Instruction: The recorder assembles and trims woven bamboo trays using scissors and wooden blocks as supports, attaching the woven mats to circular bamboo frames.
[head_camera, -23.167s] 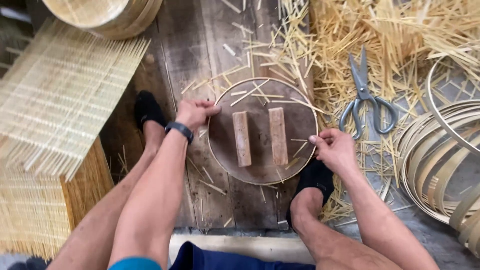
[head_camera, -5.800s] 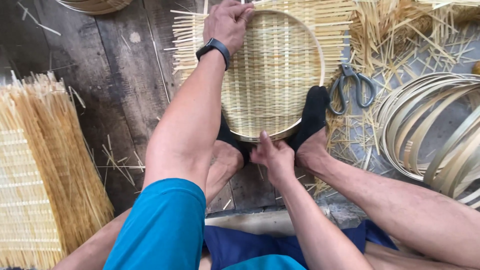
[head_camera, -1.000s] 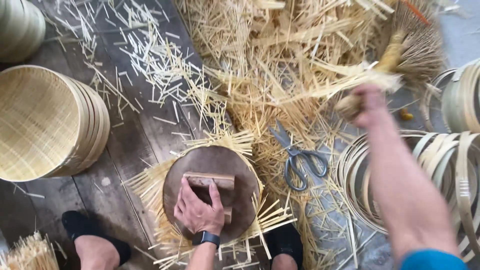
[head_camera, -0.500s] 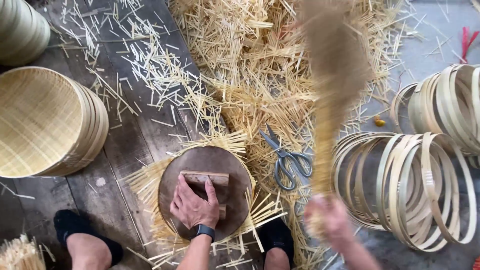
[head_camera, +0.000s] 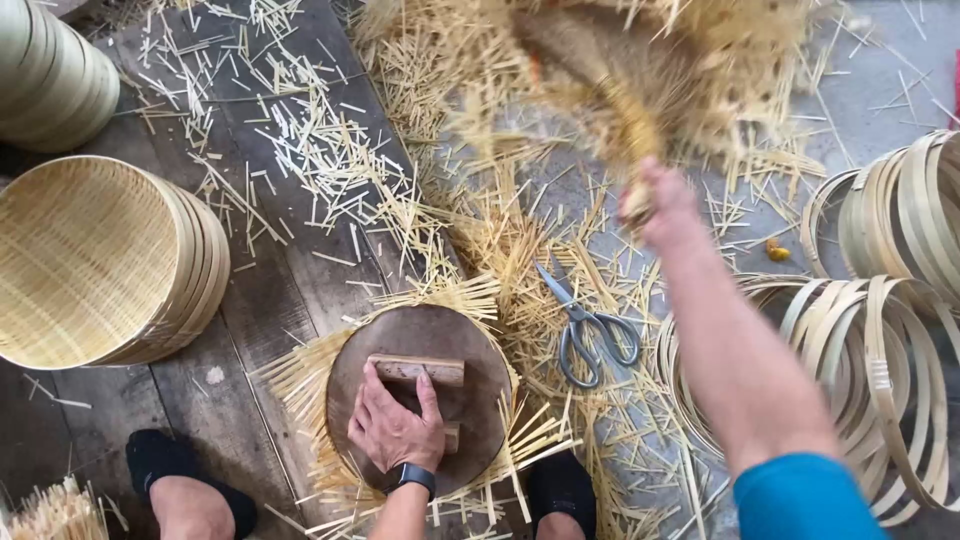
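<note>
Two hands are busy here: my left hand (head_camera: 397, 428) lies flat on the round wooden board (head_camera: 420, 395), its fingers (head_camera: 430, 388) together and hooked over a small wooden block (head_camera: 418, 371) that sits crosswise on it. Split bamboo strips (head_camera: 300, 375) stick out from under the board all round its edge. My right hand (head_camera: 662, 205) is up and far off to the right, fingers clamped on the handle of a straw brush (head_camera: 610, 90), blurred, whose long axis runs up and away from me into the heap of bamboo offcuts (head_camera: 480, 240). The board lies down and to the left of the brush, between my two feet. Scissors (head_camera: 585, 330) lie between them on the floor; woven trays (head_camera: 95, 265) stand left, bamboo hoops (head_camera: 880, 360) right
</note>
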